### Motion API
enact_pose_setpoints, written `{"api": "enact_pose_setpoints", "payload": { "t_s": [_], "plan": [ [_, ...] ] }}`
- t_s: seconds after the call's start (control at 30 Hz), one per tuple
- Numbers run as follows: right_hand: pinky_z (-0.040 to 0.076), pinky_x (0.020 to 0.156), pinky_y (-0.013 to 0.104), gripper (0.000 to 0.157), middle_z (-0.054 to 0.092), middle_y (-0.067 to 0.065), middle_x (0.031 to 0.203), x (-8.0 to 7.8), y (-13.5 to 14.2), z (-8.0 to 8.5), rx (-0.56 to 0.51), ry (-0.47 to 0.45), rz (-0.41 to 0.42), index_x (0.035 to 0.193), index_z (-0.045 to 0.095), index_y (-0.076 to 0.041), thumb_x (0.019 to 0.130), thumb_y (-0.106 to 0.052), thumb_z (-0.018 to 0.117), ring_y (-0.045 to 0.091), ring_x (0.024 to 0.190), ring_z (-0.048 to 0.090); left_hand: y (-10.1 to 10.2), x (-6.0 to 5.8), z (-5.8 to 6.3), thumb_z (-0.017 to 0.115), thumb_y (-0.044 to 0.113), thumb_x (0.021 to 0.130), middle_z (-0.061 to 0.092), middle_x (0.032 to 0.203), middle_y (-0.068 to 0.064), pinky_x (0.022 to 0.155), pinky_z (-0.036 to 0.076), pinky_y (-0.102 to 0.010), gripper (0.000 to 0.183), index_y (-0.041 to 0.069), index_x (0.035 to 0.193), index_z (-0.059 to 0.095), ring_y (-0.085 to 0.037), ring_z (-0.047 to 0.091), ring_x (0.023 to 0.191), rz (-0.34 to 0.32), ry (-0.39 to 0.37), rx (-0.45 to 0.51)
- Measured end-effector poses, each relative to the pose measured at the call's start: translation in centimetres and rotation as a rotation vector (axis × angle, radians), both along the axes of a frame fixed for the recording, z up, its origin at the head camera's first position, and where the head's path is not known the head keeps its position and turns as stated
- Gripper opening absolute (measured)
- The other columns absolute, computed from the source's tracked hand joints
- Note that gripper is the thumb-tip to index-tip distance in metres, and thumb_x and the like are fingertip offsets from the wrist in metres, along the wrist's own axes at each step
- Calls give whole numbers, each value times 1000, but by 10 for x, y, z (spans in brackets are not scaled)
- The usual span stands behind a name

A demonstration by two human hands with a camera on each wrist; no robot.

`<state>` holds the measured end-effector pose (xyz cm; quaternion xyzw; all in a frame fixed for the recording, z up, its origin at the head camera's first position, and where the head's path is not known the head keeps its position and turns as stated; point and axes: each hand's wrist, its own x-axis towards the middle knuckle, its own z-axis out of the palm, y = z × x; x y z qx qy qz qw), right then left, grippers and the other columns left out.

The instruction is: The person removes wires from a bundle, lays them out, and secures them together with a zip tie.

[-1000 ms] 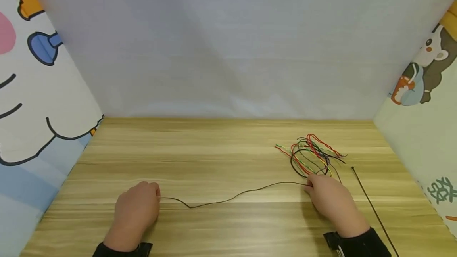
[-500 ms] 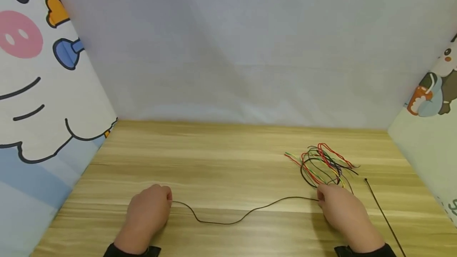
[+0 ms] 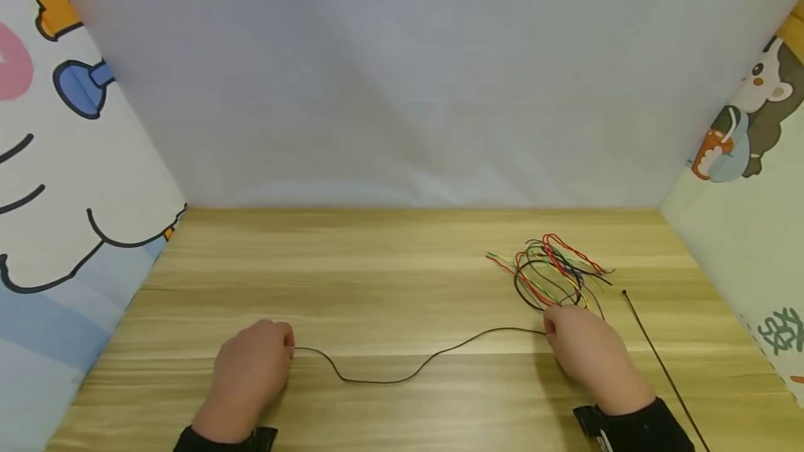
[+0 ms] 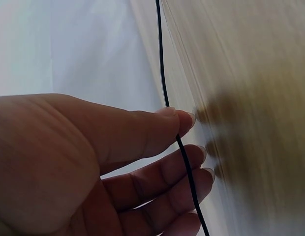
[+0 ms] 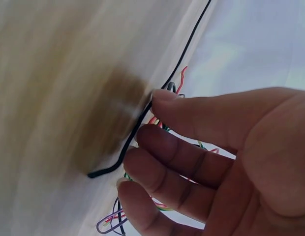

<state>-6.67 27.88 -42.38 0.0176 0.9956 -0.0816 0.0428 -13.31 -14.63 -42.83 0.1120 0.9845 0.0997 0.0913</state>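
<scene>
A thin black wire (image 3: 377,382) runs between the two hands and sags in a shallow curve just over or on the table. At the left, my left hand (image 3: 254,365) pinches it between thumb and forefinger; in the left wrist view the wire (image 4: 163,64) continues down past the other loosely bent fingers. My right hand (image 3: 587,351) pinches it near the other end, between thumb and forefinger. The right wrist view shows a short bent tail (image 5: 101,173) of wire beyond the fingertips. Just behind the right hand lies a loose bundle of coloured wires (image 3: 553,267).
To the right of the right hand, a thin straight dark strip (image 3: 666,368) with a small knob at its far end lies on the wood-grain table (image 3: 352,264). A pale back wall (image 3: 402,89) and cartoon-printed side walls (image 3: 125,180) enclose the table.
My left hand has come slightly closer to the right, and the wire between them sags deeper. Both hands keep their hold. The head view shifted and swung back.
</scene>
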Motion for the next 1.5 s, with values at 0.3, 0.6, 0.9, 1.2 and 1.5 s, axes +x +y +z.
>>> {"api": "enact_pose_setpoints", "payload": {
  "t_s": [0.3, 0.6, 0.9, 1.2, 1.5],
  "plan": [
    [27, 49, 30, 26, 44, 2, 62, -18, -5, 2, -10, 26, 13, 67, 49, -12, 89, 2, 50, 17, 55, 37, -10, -7, 8, 65, 10, 87, 60, 74, -4, 54, 47, -41, 13, 14, 74, 63, -21, 53, 62, 12, 23, -3],
    [30, 50, 31, 23, 46, 4, 64, -37, -8, 9, 10, 1, 16, 70, 49, -10, 90, 1, 48, 19, 56, 39, -15, -16, 18, 62, 8, 88, 60, 75, -5, 52, 45, -39, 15, 13, 74, 63, -21, 52, 60, 33, 33, 19],
    [29, 48, 30, 25, 45, 3, 60, -19, -13, 5, 19, -29, -9, 68, 49, -10, 91, -1, 49, 18, 54, 38, -19, -10, 10, 63, 12, 90, 59, 76, -3, 55, 45, -40, 14, 14, 76, 62, -20, 51, 62, 19, -64, 11],
    [34, 48, 33, 22, 48, 3, 62, -9, -6, 0, 26, -59, -16, 71, 50, -10, 92, -2, 50, 19, 55, 42, -14, -6, 2, 65, 11, 88, 59, 69, -2, 52, 46, -40, 15, 15, 73, 61, -19, 52, 59, 8, -39, -3],
    [49, 55, 42, 15, 59, 6, 68, 0, 8, -4, 51, -87, -1, 77, 56, -7, 92, -4, 54, 21, 63, 57, -10, -3, -4, 62, 11, 90, 56, 74, -7, 57, 49, -44, 11, 10, 79, 62, -24, 54, 64, -61, -20, -70]
  ]
}}
